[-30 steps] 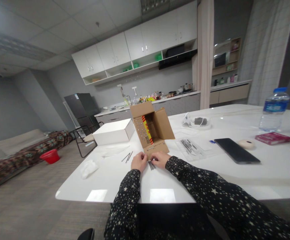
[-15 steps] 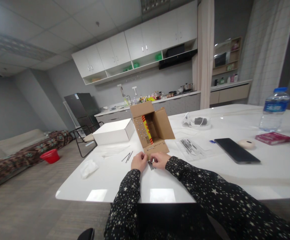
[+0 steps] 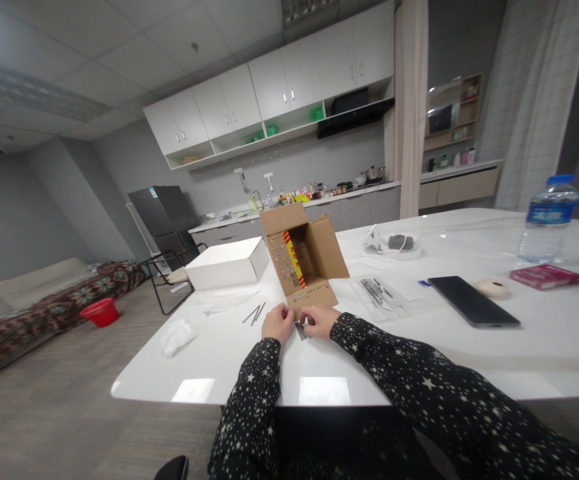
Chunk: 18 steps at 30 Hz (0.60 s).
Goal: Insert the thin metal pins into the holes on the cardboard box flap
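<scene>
1. An open-plan flat or studio: a kitchen wall with white cupboards [image 3: 269, 93], a cluttered counter [image 3: 319, 197] and a dark fridge [image 3: 164, 213].
2. A sofa [image 3: 34, 300] stands left of the big white surface [image 3: 544, 340].

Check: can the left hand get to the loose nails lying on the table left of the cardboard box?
Probably yes. The loose nails lie on bare table just beyond the left hand, nothing between. That hand is busy pinching a nail bundle with the right hand.
</scene>
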### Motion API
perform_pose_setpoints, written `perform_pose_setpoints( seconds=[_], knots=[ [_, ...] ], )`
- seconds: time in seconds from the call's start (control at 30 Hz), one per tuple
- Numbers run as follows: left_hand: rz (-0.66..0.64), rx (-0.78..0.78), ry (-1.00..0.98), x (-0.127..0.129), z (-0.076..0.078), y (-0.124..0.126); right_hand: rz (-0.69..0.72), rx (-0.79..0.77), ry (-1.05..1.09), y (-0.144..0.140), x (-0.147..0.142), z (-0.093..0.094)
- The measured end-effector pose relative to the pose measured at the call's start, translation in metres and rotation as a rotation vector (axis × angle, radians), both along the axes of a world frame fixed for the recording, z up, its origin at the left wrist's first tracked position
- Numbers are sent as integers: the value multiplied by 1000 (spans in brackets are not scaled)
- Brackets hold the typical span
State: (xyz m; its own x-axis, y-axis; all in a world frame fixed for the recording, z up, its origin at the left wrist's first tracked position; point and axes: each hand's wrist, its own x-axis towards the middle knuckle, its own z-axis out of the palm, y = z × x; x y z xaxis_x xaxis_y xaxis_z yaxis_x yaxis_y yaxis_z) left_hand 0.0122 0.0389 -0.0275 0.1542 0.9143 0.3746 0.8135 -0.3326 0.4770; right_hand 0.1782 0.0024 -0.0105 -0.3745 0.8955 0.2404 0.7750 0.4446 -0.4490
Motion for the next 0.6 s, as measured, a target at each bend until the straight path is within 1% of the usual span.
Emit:
perform_pose_setpoints(
  seconds=[0.6],
  knots=[
    [-6, -4, -4, -1, 0, 0, 12, -29, -7, -10, 1, 12]
  ],
)
